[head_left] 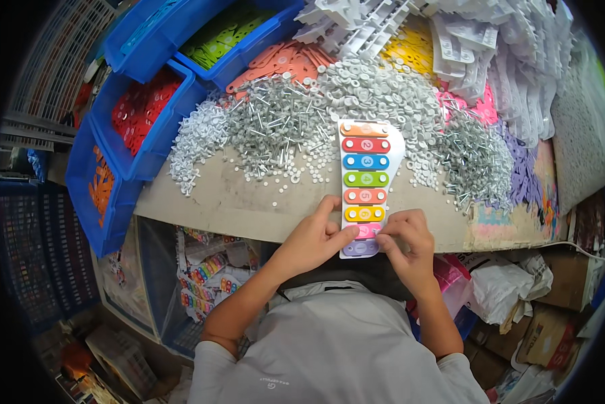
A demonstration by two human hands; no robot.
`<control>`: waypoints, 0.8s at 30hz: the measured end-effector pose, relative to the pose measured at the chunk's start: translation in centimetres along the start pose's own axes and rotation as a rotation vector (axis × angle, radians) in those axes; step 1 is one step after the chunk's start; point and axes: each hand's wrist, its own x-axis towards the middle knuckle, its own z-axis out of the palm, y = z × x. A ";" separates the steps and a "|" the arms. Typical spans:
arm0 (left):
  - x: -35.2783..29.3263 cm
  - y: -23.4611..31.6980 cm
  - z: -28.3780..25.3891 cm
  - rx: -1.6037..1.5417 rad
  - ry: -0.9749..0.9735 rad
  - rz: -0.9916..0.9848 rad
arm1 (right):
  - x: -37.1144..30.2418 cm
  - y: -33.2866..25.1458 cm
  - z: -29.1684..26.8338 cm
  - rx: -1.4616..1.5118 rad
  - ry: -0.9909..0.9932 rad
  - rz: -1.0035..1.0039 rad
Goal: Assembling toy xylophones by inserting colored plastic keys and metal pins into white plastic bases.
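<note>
A toy xylophone (366,179) with a white base and a column of coloured bars lies at the table's near edge, its lower end reaching just over it. My left hand (319,232) grips its left side, the thumb pressing on the left end of the pink bar. From the right, my right hand (409,242) has its fingers pinched together at the pink bar's right end. Whatever sits between those fingertips is too small to make out. Below the pink bar is a purple bar (360,248). White round caps show on the ends of the upper bars.
Heaps of metal pins (272,121), white washers (376,87) and small white parts (198,135) cover the table (242,209). Blue bins (131,168) of coloured bars stand at left. White plastic bases (518,81) are piled at the back right, near loose purple bars (523,172).
</note>
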 end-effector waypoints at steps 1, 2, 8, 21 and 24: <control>0.1 0.0 -0.2 0.046 -0.013 -0.001 | 0.1 0.2 0.0 -0.001 0.001 0.001; 0.1 -0.1 -0.3 0.091 -0.019 -0.004 | 0.3 0.5 0.1 -0.003 -0.021 -0.034; 0.6 0.6 -0.7 -0.078 -0.095 0.034 | 0.9 -0.2 -0.5 0.283 -0.141 0.532; 1.8 1.0 -0.8 -0.049 -0.127 0.131 | 1.6 1.0 -0.2 0.444 -0.419 0.705; 1.9 0.3 -0.7 -0.004 -0.131 0.105 | 1.4 1.0 -0.6 0.402 -0.438 0.698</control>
